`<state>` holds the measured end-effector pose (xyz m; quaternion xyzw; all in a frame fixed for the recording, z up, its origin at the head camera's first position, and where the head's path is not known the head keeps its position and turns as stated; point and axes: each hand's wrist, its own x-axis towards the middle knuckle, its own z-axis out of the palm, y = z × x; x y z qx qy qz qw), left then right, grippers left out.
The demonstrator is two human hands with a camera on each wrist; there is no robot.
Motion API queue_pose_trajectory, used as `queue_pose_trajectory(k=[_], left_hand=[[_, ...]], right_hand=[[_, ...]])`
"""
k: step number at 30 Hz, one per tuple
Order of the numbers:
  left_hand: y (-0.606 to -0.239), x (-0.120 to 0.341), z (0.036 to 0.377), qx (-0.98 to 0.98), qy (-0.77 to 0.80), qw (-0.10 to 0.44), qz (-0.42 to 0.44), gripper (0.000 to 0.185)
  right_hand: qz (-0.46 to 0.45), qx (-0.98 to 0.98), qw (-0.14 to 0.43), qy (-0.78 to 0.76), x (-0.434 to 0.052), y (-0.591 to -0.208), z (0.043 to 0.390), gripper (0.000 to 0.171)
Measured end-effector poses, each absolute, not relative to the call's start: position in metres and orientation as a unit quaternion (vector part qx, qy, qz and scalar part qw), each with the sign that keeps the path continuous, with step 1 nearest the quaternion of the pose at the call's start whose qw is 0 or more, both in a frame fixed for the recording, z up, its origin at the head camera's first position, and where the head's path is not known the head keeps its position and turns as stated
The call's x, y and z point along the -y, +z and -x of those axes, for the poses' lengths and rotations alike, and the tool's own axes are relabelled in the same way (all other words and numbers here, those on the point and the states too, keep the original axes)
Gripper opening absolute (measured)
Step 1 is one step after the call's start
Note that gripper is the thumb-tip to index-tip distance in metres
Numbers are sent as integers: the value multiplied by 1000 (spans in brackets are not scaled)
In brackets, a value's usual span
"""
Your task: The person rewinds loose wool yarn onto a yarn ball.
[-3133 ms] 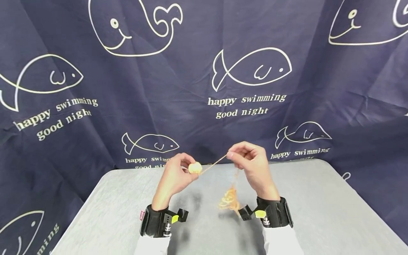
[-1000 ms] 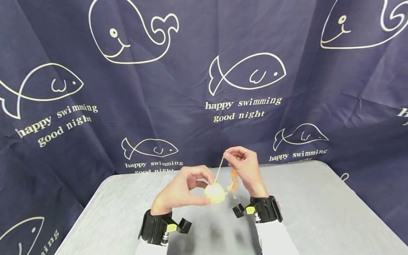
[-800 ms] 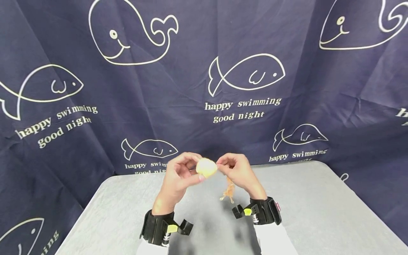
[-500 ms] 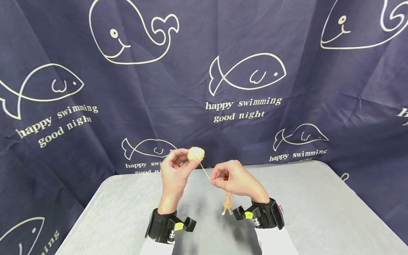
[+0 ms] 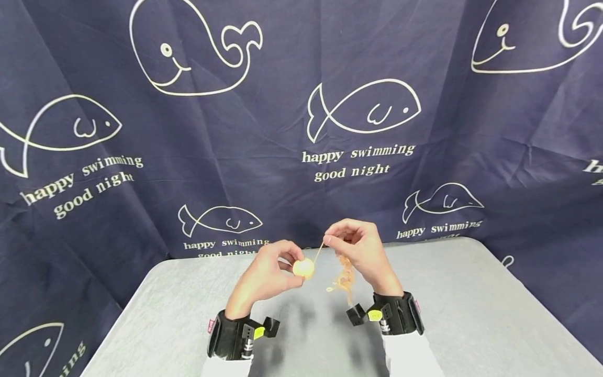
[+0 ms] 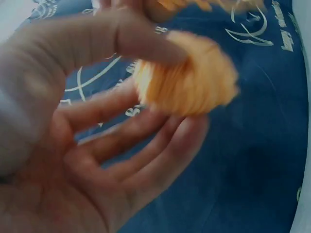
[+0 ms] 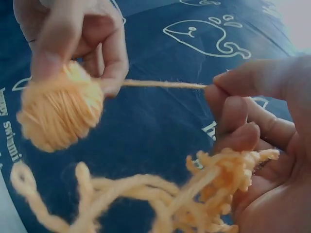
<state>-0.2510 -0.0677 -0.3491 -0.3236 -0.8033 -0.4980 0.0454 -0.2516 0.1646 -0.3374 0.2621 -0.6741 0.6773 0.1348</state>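
Observation:
My left hand (image 5: 268, 272) pinches a small ball of yarn (image 7: 60, 111), pale orange, between thumb and fingers. In the left wrist view the wound strands of the yarn ball (image 6: 194, 75) show blurred under the thumb. A single taut strand (image 7: 163, 84) runs from the ball to my right hand (image 5: 365, 251), which pinches it between thumb and forefinger. Below the right palm dangles a loose, kinked tangle of the same yarn (image 5: 345, 275), with loops hanging free in the right wrist view. Both hands are held up over the table.
A light grey table (image 5: 471, 303) spreads beneath the hands. Behind it hangs a dark blue curtain (image 5: 264, 136) printed with white fish, whales and lettering. Black wrist straps with camera mounts (image 5: 231, 335) sit on both forearms.
The ball has swung about between the hands and now sits lower than half a second ago. My right hand has risen, and the strand slants up from ball to fingers.

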Motion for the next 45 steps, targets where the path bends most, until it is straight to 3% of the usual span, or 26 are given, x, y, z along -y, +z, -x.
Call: queue_pose_trajectory(k=[5, 9, 13, 20, 25, 28, 31, 36, 40, 45], left_hand=[[-345, 68, 250, 703, -555, -68, 439, 29], [-342, 66, 251, 573, -655, -78, 487, 30], [-341, 63, 251, 482, -760, -8, 436, 34], [-338, 61, 253, 403, -881, 139, 208, 35], [-344, 66, 262, 521, -802, 268, 116, 26], [-349, 72, 264, 650, -693, 293, 105, 30], [-353, 76, 264, 766, -580, 249, 126, 28], [-353, 77, 259, 853, -461, 91, 228, 27], [-349, 79, 253, 830, -446, -27, 333, 27], [-345, 86, 249, 723, -508, -135, 449, 29]], right_hand=[[-262, 682, 99, 676, -164, -345, 258, 10], [-293, 676, 58, 674, -160, -352, 262, 9], [-317, 663, 32, 677, -157, -355, 263, 10], [-326, 735, 26, 594, -158, -352, 263, 4], [-341, 788, 30, 511, -161, -347, 256, 12], [-355, 787, 45, 503, -162, -343, 251, 16], [-365, 760, 63, 534, -164, -340, 248, 13], [-349, 687, 89, 631, -167, -335, 245, 5], [-309, 609, 82, 726, -167, -335, 247, 12], [-274, 509, 57, 814, -168, -341, 256, 27]])
